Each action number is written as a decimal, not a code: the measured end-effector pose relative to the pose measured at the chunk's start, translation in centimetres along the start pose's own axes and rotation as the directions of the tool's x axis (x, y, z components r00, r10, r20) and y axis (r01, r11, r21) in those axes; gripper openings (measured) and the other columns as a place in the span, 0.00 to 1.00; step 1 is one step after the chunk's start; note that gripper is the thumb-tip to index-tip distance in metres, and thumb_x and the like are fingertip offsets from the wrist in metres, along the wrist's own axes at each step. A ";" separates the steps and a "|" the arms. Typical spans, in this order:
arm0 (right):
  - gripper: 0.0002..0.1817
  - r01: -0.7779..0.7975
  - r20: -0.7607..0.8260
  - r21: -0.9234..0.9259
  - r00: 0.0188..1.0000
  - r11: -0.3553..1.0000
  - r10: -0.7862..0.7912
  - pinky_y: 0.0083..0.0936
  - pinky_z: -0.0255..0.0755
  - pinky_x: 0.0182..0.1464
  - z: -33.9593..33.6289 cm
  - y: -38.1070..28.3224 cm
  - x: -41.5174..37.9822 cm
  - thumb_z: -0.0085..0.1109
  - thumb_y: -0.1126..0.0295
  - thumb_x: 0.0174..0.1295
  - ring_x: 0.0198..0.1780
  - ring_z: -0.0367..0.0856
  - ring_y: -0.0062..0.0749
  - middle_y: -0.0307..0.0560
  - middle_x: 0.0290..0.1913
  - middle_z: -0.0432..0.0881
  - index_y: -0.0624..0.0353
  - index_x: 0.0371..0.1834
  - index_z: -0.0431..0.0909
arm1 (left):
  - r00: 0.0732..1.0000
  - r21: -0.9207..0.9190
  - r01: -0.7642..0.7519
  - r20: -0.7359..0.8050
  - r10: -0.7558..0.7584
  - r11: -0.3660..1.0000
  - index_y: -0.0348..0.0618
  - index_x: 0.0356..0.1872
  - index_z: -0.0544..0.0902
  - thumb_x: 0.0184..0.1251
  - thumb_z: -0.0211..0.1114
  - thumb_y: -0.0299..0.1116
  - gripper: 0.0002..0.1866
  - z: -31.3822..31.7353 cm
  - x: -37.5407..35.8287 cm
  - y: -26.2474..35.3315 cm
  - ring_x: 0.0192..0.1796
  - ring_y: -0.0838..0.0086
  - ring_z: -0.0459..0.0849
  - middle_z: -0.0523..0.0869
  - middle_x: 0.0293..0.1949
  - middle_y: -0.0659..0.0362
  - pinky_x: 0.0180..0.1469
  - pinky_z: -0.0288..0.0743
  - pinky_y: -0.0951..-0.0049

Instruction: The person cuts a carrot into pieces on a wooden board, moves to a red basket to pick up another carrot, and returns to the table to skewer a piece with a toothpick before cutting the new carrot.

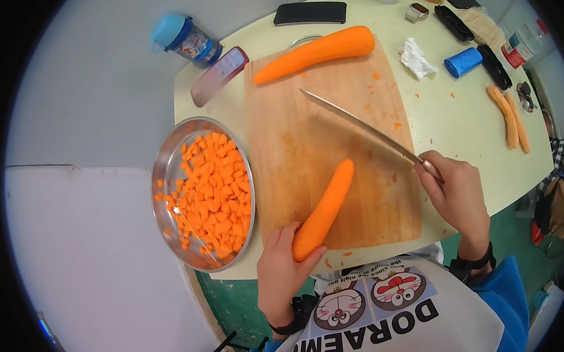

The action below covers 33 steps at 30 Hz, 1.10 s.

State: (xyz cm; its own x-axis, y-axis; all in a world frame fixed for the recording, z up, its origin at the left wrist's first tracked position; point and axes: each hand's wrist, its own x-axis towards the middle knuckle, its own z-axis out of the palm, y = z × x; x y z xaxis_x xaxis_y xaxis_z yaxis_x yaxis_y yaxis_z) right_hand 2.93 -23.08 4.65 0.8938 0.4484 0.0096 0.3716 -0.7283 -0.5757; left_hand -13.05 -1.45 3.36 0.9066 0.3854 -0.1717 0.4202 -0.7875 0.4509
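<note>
A peeled carrot [328, 205] slants over the near part of the wooden cutting board [281, 139], its thick end in the grip of my left hand [286, 263]. My right hand [454, 191] is closed round the handle of a knife [364, 126], whose blade points up and left above the board, apart from the carrot. Across the board's far end lies a second, larger peeled carrot [321, 52]. Left of the board, a round steel tray [161, 211] holds many diced carrot pieces [217, 194].
Behind the board are a blue bottle [187, 41], a phone [219, 76] and a black phone [310, 13]. Toward the right lie a crumpled tissue [416, 58], a blue roll [463, 62], a plastic bottle [521, 46] and pale, long sticks [506, 117]. Carrot scraps dot the table.
</note>
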 end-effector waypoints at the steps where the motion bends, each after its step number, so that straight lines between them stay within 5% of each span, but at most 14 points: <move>1: 0.05 -0.027 0.017 -0.003 0.999 1.000 0.027 0.31 0.67 0.24 -0.1 -0.1 0.0 0.53 0.69 0.57 0.21 0.75 0.43 0.50 0.20 0.76 0.58 0.29 0.75 | 0.999 0.003 -0.052 -0.015 0.052 0.999 0.40 0.45 0.76 0.44 0.71 0.42 0.27 0.3 0.1 -0.2 0.35 0.61 0.78 0.77 0.35 0.54 0.35 0.72 0.67; 10: 0.06 0.007 0.159 0.220 0.986 0.975 -0.043 0.28 0.66 0.24 -1.5 -0.9 -1.6 0.53 0.72 0.58 0.20 0.73 0.43 0.52 0.19 0.73 0.60 0.37 0.74 | 0.990 -0.043 -0.038 -0.140 0.032 0.998 0.39 0.42 0.78 0.48 0.69 0.43 0.23 1.6 2.8 1.5 0.35 0.59 0.79 0.78 0.33 0.53 0.34 0.72 0.67; 18: 0.07 0.086 0.219 0.167 0.968 0.982 -0.122 0.29 0.69 0.25 -1.1 -1.0 -2.3 0.53 0.73 0.59 0.22 0.76 0.44 0.51 0.21 0.76 0.60 0.40 0.72 | 0.995 -0.046 -0.013 -0.096 0.009 0.999 0.39 0.46 0.77 0.47 0.70 0.43 0.26 1.3 3.1 1.6 0.39 0.58 0.78 0.78 0.36 0.52 0.39 0.72 0.67; 21: 0.09 0.062 0.212 0.233 0.971 0.971 -0.113 0.26 0.62 0.23 -0.7 -1.1 -2.6 0.54 0.75 0.58 0.17 0.65 0.39 0.49 0.15 0.65 0.65 0.41 0.71 | 0.993 -0.021 -0.070 -0.100 0.068 0.997 0.38 0.49 0.75 0.47 0.70 0.43 0.28 1.6 2.8 1.1 0.42 0.57 0.77 0.77 0.38 0.51 0.41 0.71 0.66; 23: 0.09 0.118 0.261 0.192 0.951 0.974 -0.167 0.31 0.70 0.26 -1.0 -1.3 -2.5 0.53 0.72 0.59 0.25 0.77 0.44 0.52 0.25 0.76 0.59 0.42 0.70 | 0.988 -0.026 -0.108 -0.118 0.104 0.994 0.38 0.51 0.74 0.48 0.70 0.42 0.29 1.8 2.7 0.9 0.43 0.57 0.76 0.76 0.40 0.51 0.43 0.71 0.66; 33: 0.07 0.200 0.294 0.137 0.927 0.970 -0.233 0.33 0.70 0.23 0.0 -1.4 -2.6 0.52 0.71 0.61 0.23 0.77 0.44 0.49 0.23 0.75 0.60 0.40 0.69 | 0.995 -0.058 -0.056 -0.088 0.051 0.997 0.38 0.51 0.74 0.49 0.69 0.43 0.29 1.8 2.6 0.9 0.43 0.58 0.76 0.76 0.41 0.51 0.43 0.71 0.65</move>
State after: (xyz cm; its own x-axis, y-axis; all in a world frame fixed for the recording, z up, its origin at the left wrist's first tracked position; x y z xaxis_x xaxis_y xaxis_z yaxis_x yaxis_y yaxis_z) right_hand 0.06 -23.22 5.43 0.6680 0.7378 -0.0977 0.5050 -0.5458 -0.6687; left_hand -10.26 -2.04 1.80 0.9198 0.3859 -0.0711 0.3661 -0.7787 0.5096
